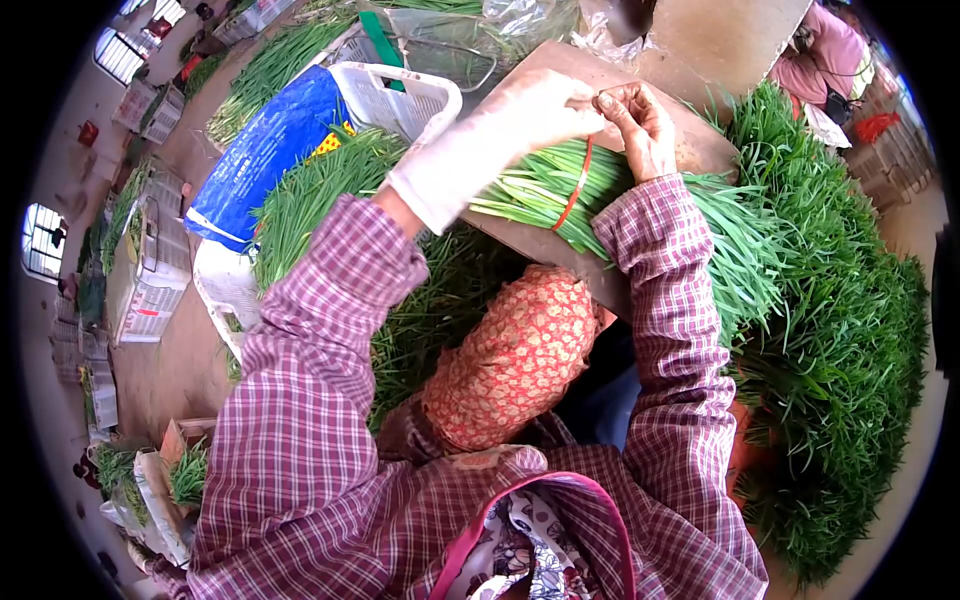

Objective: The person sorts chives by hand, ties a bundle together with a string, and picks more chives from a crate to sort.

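A bundle of long green leafy stalks, like garlic chives, lies on a brown board in front of me. A thin red tie runs across the bundle and up to my fingers. My left hand, in a whitish glove, is closed above the bundle, its fingertips pinched near the tie's upper end. My bare right hand is closed too, thumb and forefinger pinched at the same spot. The fingertips of both hands nearly meet. Exactly how each holds the tie's end is too small to make out.
A large heap of green stalks stands at the right. On the left is a white plastic crate with a blue sack and more stalks. Below the board is a red floral cloth. A person in pink is at the upper right.
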`<state>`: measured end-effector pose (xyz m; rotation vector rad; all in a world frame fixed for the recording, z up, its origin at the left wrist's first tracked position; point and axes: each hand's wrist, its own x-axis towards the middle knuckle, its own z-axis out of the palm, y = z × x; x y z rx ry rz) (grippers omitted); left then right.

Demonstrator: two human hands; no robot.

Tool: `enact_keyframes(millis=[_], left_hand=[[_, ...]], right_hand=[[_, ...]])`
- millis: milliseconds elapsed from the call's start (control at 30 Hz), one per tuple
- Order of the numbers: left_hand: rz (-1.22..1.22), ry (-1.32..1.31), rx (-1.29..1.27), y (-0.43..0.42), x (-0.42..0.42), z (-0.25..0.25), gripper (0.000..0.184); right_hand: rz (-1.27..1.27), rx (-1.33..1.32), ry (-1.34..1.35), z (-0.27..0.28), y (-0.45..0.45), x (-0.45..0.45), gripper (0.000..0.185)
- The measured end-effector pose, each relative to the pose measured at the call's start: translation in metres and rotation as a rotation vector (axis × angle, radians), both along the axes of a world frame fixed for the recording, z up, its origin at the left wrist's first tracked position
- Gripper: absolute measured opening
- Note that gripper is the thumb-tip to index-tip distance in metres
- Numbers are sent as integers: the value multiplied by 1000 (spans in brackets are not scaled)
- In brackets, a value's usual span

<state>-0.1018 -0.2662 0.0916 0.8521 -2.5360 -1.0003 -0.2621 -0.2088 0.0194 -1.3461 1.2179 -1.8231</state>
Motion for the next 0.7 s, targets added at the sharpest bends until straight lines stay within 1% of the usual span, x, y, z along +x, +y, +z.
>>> enact_keyframes(millis=[33,67,100,133,267,333,367,400,467,533,567,600,667,700], left_hand=[[97,-28,16,10,-11,-10,45],[174,70,72,17,-19,-19,37],[213,154,55,21,-22,-28,30],[250,237,38,24,-24,-36,28],[332,230,94,34,-32,-47,25],[387,15,-336,38,-31,-55,24],[376,13,-401,45,-30,-58,21],[376,12,-400,48,-29,-65,21],[376,89,-631,51,-26,-79,22],[377,124,-594,47,-26,-85,21],[377,110,-571,45,-27,-84,21],[378,96,-550,43,-27,-84,21],[382,100,-576,41,-25,-84,21],[392,108,-592,42,-24,-84,21]], right_hand=[[-28,10,16,2,3,2,8],[-27,13,19,-1,4,1,8],[-17,-25,-41,-4,4,0,8],[-8,-62,-102,-8,5,-2,8],[-86,-19,-105,-1,11,4,9],[-206,4,-40,-15,2,-6,9],[-207,-8,-83,-16,0,-8,9],[-211,-19,-125,-19,-1,-10,9],[-203,-10,-127,-24,-2,-12,10],[-234,42,-132,-25,-5,-13,11],[-241,127,-81,-14,0,-12,10],[-214,195,-11,-11,2,-17,23],[-368,318,382,-1,11,-25,42],[-410,448,469,14,24,-18,53]])
